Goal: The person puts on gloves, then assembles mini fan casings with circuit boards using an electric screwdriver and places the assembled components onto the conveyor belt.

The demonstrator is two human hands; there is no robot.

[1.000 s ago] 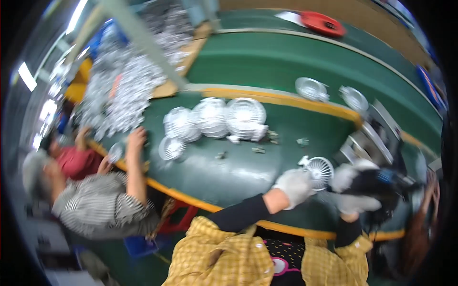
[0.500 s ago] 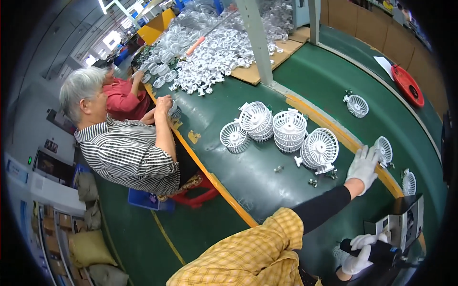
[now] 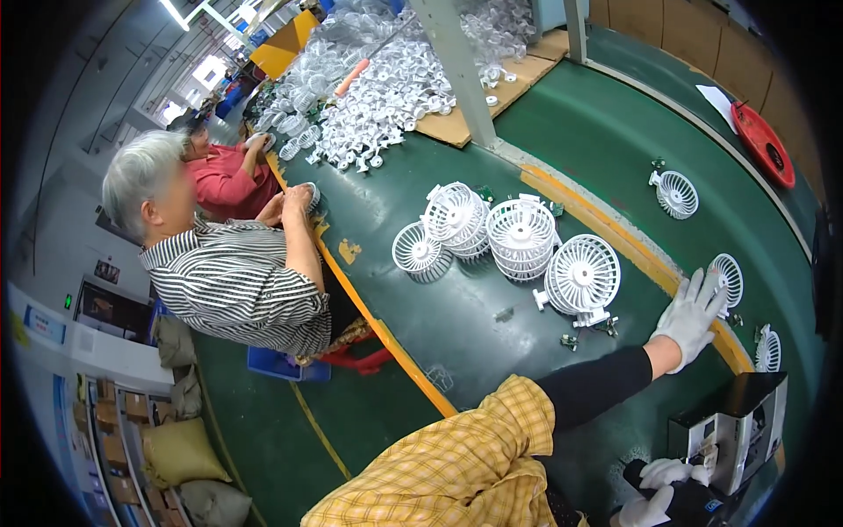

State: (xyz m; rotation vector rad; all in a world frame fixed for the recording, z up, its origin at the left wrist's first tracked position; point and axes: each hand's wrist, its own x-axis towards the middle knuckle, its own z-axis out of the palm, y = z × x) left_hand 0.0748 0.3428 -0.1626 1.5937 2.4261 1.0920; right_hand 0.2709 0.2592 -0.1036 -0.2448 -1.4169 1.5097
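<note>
My two white-gloved hands are at the lower right, partly cut off by the lower edge. My left hand [image 3: 645,511] curls against a black object [image 3: 707,505] with a small blue mark; its kind is unclear. My right hand [image 3: 672,475] lies just beyond, fingers bent over the same dark object. A silver and black box-shaped fixture [image 3: 736,430] stands beyond them. A co-worker's gloved hand [image 3: 687,323], at the end of a black-sleeved arm, reaches across to a white fan guard [image 3: 727,279] at the belt's edge, fingers spread. Another fan guard [image 3: 768,350] is near the fixture.
White fan guards [image 3: 520,237] stand in stacks on the green table [image 3: 492,351], beside small circuit boards [image 3: 569,342]. White parts [image 3: 386,114] are heaped at the back around a metal post [image 3: 457,70]. A red tray [image 3: 762,145] lies past the belt [image 3: 606,140]. Co-workers sit left.
The view has shifted; my hands and the black object now appear lower in it. The co-worker's outstretched hand remains beside the fan guard, its fingers more spread.
</note>
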